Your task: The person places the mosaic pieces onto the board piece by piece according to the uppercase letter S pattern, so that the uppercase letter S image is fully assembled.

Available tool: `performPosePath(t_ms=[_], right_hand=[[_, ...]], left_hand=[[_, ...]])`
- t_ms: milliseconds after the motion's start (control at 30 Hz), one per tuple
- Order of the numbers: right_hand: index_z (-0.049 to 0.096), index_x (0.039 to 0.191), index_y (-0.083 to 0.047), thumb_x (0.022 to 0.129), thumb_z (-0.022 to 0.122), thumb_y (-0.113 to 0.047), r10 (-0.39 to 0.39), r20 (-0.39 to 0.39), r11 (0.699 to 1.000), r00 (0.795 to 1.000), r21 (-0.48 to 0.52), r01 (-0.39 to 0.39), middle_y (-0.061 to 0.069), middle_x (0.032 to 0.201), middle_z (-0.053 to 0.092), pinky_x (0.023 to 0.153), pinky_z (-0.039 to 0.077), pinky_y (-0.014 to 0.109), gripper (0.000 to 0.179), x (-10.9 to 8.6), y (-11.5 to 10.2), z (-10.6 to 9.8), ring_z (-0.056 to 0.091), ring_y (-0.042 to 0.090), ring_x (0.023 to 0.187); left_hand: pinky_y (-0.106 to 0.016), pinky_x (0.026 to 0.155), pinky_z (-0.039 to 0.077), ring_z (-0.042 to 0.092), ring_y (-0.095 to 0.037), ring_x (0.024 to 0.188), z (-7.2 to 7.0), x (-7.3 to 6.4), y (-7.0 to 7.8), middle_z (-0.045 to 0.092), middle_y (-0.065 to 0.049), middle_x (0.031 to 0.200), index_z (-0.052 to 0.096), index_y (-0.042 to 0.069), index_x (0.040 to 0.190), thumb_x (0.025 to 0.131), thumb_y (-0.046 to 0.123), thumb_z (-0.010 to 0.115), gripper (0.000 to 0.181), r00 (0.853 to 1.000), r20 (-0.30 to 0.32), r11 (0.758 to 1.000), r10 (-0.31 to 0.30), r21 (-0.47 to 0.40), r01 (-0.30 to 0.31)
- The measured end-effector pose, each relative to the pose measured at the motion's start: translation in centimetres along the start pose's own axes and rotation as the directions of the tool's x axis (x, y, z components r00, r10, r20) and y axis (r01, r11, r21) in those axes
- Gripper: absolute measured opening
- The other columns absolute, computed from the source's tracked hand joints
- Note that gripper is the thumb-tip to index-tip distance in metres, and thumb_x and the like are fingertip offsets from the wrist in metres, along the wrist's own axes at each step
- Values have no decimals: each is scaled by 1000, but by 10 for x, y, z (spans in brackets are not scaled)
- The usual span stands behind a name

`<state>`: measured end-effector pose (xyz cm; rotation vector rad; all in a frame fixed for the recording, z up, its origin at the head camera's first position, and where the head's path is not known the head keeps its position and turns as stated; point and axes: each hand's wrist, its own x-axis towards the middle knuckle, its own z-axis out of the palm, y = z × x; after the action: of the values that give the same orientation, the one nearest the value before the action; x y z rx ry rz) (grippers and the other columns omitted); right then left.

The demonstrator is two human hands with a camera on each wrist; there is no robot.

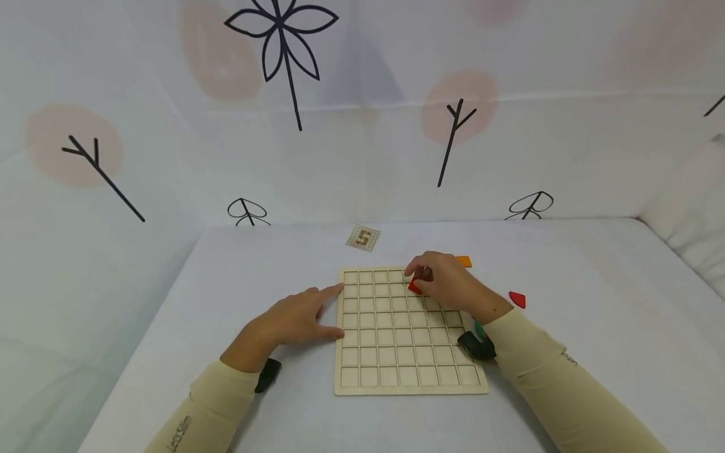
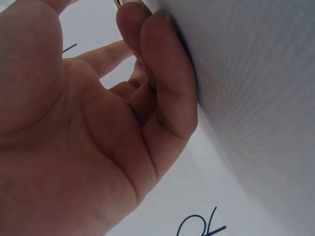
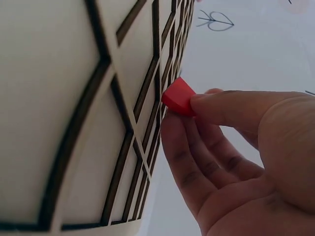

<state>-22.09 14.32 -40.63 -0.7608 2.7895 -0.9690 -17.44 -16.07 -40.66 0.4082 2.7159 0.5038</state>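
A pale wooden grid board (image 1: 368, 357) lies flat on the white table. My right hand (image 1: 446, 278) pinches a small red piece (image 1: 415, 286) between thumb and fingers over the far rows of the grid. In the right wrist view the red piece (image 3: 178, 97) is tilted, close to the board's raised grid lines. At the board's left edge, my left hand (image 1: 293, 318) rests with index finger and thumb stretched apart, their tips right at the rim. Its other fingers (image 2: 170, 73) bend against the table in the left wrist view.
A small card (image 1: 363, 238) with a coloured pattern on a grid lies beyond the board. To the right are an orange piece (image 1: 464, 261), a red rounded piece (image 1: 518, 299) and a green piece (image 1: 480, 330), partly hidden by the right wrist. A printed white cloth (image 1: 362, 163) hangs behind.
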Motion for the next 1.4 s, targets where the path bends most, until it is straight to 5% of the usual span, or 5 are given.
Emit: performPosePath(t_ms=[1000, 1400], right_hand=[[75, 113, -4, 90, 72, -7, 70, 71, 997, 995, -37, -67, 6, 103, 68, 77, 49, 32, 23, -2, -2, 4, 59, 16, 89], [73, 118, -1, 90, 70, -2, 4, 88, 996, 996, -91, 4, 8, 101, 68, 68, 46, 25, 27, -8, -8, 3, 55, 13, 80]], left_hand=[[-31, 64, 37, 48, -15, 73, 0, 0, 3, 52, 0, 89, 35, 30, 156, 78, 55, 80, 93, 1000, 12, 999, -23, 23, 23], [-33, 68, 40, 50, -15, 77, -2, -4, 3, 52, 2, 90, 37, 28, 155, 77, 55, 81, 93, 1000, 16, 1000, 2, 17, -3]])
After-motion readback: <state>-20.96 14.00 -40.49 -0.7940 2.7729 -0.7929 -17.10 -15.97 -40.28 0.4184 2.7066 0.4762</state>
